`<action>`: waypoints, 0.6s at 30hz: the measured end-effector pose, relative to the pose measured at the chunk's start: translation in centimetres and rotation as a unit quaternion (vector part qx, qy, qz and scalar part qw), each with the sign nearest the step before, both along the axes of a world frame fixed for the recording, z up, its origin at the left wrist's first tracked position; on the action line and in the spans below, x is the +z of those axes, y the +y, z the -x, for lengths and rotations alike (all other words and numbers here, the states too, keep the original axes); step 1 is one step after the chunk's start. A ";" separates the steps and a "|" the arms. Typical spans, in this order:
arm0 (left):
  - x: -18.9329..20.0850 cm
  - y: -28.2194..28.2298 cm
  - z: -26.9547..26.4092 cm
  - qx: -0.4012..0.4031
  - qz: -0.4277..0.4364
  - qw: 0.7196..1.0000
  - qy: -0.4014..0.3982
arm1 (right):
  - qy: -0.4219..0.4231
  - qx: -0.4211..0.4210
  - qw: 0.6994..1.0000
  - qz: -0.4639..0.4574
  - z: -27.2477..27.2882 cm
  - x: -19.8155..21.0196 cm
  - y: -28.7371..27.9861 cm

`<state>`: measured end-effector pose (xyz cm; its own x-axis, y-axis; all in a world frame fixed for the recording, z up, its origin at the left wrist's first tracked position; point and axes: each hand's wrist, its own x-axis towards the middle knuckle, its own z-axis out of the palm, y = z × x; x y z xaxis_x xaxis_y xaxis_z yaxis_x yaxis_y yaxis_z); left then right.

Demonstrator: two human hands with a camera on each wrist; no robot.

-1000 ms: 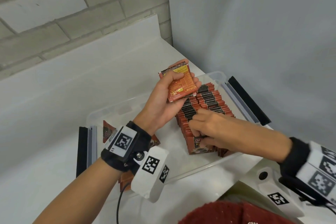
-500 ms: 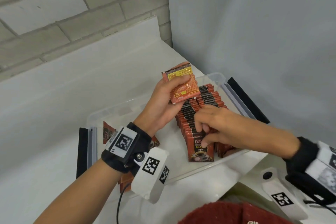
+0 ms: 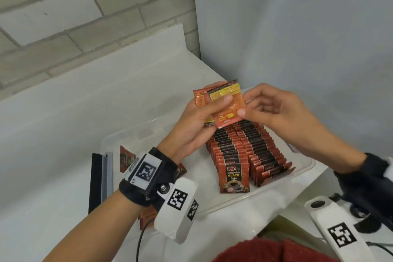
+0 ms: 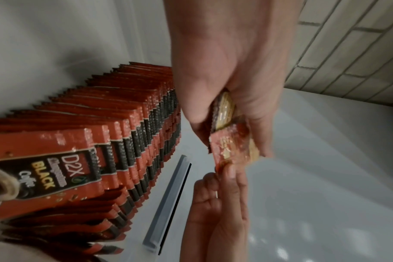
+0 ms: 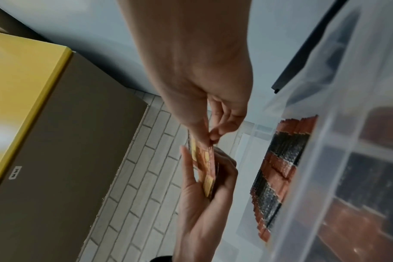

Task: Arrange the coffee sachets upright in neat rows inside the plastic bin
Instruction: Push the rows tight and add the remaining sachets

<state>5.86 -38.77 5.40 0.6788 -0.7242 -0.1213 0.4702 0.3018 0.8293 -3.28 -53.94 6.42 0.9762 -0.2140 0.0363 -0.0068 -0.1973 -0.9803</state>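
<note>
My left hand [image 3: 197, 121] holds a small fan of sachets [image 3: 221, 104] above the bin [image 3: 302, 168], thumb clamped across their faces, fingers curled behind. My right hand [image 3: 274, 110] pinches the edge of the front sachet between thumb and forefinger, the other fingers loosely bent.

Below, two rows [image 3: 240, 151] of sachets stand on edge in the bin's right half, packed close. The nearest one faces me and reads "D2X Black Coffee". The right-hand row leans over at its near end. A few loose sachets [image 3: 126, 159] lie at the bin's left end, partly behind my wrist.

What I think could go wrong: if I pull the front sachet while my left thumb presses hard, the whole fan may slide out and drop onto the rows. The foil looks slick, so a light pinch could slip. Pushing a new sachet in carelessly may tip the leaning row further.

The bin sits on a white counter [image 3: 63, 134] in a corner, with pale brick wall [image 3: 63, 17] behind and a plain grey wall [image 3: 297, 27] to the right. The bin's dark-edged lid [image 3: 100, 178] stands by its left end.
</note>
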 end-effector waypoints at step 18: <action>-0.3 0.2 -0.5 -0.015 0.011 0.998 0.054 | -0.134 -0.040 0.983 0.119 0.5 0.0 0.0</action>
<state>6.37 -38.59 5.12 0.6402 -0.7477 -0.1764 0.5662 0.3040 0.7662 -3.80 -53.92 6.43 0.9051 -0.2432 0.3487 0.2212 -0.4309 -0.8749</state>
